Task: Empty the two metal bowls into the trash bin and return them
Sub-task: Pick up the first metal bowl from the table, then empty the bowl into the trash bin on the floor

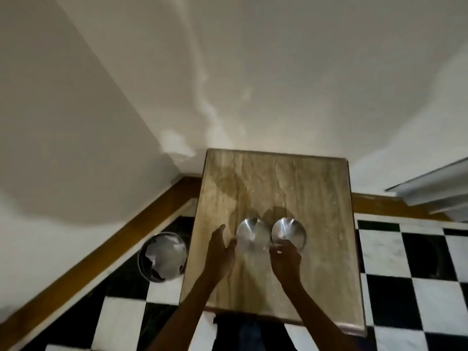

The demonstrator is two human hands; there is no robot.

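Two bare forearms rise from the lower edge toward a small wooden surface [316,193]. The left hand [219,252] is spread, fingers [219,230] wide and holding nothing, just beside the near-left rim of the left bowl [253,235]. The right hand [286,259] sits at the near rim of the right bowl [288,233], fingers drawn narrow; whether they pinch the rim or merely touch it cannot be told. The two metal bowls stand upright, touching or nearly so, side by side on the surface. Their insides look bare apart from glare, though blur leaves this uncertain. The trash bin [163,257], paper visible inside, stands on the checkered floor [420,297] to the left of the surface, below its level. Judged from this layout, the hands are either taking hold or setting down. If taking hold, the next move calls for a firm rim grip on each bowl and a carry leftward over the bin.
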